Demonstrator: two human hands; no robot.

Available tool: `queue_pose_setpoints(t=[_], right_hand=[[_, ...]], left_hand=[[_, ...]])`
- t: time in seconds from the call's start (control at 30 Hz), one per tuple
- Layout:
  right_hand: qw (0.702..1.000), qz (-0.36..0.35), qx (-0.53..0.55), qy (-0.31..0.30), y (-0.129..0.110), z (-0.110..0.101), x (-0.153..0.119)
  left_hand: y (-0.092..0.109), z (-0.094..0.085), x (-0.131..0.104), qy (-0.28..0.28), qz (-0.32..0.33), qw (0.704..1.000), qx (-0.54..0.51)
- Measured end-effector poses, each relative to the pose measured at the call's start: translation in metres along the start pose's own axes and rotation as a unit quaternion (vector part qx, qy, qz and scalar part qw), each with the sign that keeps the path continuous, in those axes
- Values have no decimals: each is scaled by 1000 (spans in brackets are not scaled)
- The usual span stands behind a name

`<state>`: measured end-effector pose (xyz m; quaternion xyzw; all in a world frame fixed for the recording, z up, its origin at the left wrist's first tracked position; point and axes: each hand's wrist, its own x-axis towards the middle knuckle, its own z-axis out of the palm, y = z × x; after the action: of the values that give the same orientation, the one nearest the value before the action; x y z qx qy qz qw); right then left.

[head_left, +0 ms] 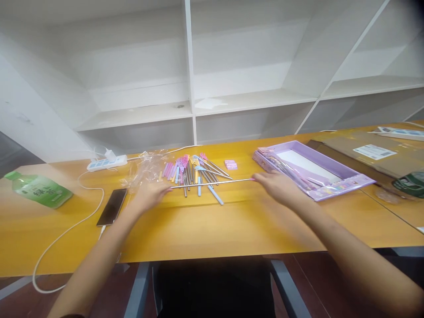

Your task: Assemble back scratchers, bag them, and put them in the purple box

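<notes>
A thin telescopic back scratcher (212,182) is stretched out level between my two hands above the table, and its ends are mostly hidden in my fingers. My left hand (151,194) is closed on one end. The other end, with a bit of pink showing, is pinched in my right hand (270,182). Just behind the rod lies a pile of similar back scratchers (190,170) with claw-like heads in pink, yellow and blue, metal shafts and pastel handles. One blue handle (216,195) points toward me.
A purple display box (300,148) with wrapped pieces stands right, beside a cardboard carton (347,154). Small pink packs (231,164) lie behind the pile. Leftward are crumpled clear plastic (147,165), a power strip (107,163), a phone (111,207), a white cable (103,194) and a green bottle (41,190).
</notes>
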<state>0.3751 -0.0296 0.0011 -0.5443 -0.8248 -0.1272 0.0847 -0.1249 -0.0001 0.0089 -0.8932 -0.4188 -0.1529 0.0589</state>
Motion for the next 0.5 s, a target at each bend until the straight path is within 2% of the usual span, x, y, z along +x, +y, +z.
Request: queue_pose_setpoints(t=[0.07, 0.13, 0.2, 0.3, 0.5], right_hand=[[998, -45, 20, -31, -60, 11, 18], [996, -50, 24, -63, -115, 25, 30], [994, -58, 31, -89, -150, 38, 32], [992, -70, 35, -97, -164, 51, 25], [992, -79, 34, -98, -155, 51, 21]], left_hand=[[47, 23, 19, -26, 9, 999, -25], [87, 41, 31, -64, -15, 998, -25], [110, 51, 34, -100, -24, 994, -22], [115, 55, 29, -131, -13, 991, -27], [107, 61, 22, -108, -16, 993, -42]])
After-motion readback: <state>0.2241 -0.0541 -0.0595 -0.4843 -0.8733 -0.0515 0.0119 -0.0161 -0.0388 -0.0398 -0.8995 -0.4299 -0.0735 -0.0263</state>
